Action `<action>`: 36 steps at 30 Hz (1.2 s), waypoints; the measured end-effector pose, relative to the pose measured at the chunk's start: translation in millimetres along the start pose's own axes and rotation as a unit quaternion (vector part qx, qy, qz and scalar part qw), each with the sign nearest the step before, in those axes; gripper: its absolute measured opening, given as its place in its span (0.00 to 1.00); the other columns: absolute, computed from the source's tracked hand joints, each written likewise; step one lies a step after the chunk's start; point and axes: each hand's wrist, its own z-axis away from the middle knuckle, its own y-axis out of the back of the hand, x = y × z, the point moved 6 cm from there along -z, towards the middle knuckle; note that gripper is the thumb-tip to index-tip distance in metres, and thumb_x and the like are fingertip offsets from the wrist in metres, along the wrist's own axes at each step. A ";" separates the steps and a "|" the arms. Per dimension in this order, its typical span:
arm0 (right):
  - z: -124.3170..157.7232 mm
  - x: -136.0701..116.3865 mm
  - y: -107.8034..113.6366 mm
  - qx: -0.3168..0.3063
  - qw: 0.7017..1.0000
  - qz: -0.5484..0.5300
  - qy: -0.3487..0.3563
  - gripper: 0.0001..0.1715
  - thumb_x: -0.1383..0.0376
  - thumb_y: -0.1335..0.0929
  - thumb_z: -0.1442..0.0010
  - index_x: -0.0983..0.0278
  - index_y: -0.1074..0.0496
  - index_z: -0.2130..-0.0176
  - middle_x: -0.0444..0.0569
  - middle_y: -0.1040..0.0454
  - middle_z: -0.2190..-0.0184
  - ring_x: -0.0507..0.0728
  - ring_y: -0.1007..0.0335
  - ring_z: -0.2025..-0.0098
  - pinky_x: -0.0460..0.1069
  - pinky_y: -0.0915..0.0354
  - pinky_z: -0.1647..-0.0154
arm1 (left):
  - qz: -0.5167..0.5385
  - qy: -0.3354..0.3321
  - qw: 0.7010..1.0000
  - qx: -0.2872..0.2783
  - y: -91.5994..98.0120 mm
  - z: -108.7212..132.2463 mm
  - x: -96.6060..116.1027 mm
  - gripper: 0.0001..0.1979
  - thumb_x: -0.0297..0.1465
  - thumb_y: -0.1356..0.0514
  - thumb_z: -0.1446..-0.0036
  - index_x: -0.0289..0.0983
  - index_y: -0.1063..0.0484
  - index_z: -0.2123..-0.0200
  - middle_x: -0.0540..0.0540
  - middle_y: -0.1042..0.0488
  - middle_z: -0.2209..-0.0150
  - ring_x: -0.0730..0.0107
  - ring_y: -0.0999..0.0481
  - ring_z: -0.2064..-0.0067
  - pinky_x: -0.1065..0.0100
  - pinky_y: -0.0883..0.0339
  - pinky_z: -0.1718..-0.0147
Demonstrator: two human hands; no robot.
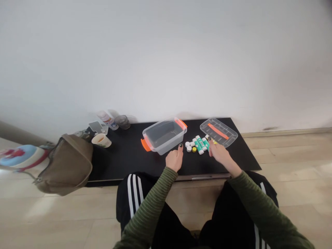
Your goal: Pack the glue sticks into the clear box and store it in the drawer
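The right hand reaches its fingers over a cluster of green-and-white glue sticks, which lie with white caps and a yellow cap on a black table. The left hand sits just beside a clear plastic box, and a clear lid lies beyond the sticks.

1. The right hand covers the right end of the row of glue sticks, so their number cannot be told.
2. A yellow piece shows only as a sliver beside that hand.
3. The labels on the sticks are too small to read.
4. At the left edge of the frame, a blue and red patterned item is cut off; what it is cannot be told.
5. The bottom edge cuts off both green striped sleeves.
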 end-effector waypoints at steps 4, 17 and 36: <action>-27.3 19.8 13.5 0.019 0.997 0.080 -0.014 0.29 0.49 0.44 0.33 0.61 0.24 0.68 0.54 0.21 0.65 0.60 0.25 0.60 0.49 0.39 0.64 | -0.084 -0.072 0.992 -0.063 -5.7 -17.7 5.5 0.24 0.46 0.55 0.33 0.40 0.27 0.70 0.46 0.25 0.68 0.65 0.25 0.64 0.68 0.40 0.67; -46.6 35.8 -25.2 0.026 0.987 0.157 -0.004 0.19 0.54 0.39 0.34 0.62 0.28 0.55 0.54 0.25 0.53 0.62 0.27 0.55 0.50 0.37 0.63 | -0.066 -0.168 0.982 -0.058 -65.5 -43.9 -6.4 0.15 0.31 0.44 0.39 0.42 0.34 0.48 0.45 0.34 0.50 0.64 0.27 0.55 0.68 0.33 0.63; -46.9 44.8 -34.5 0.046 0.983 0.176 -0.002 0.20 0.56 0.37 0.37 0.64 0.28 0.51 0.58 0.27 0.49 0.63 0.30 0.49 0.50 0.37 0.60 | 0.183 -0.070 0.980 -0.036 -47.1 -40.3 -17.1 0.09 0.27 0.37 0.47 0.39 0.32 0.62 0.46 0.26 0.60 0.64 0.26 0.57 0.61 0.33 0.55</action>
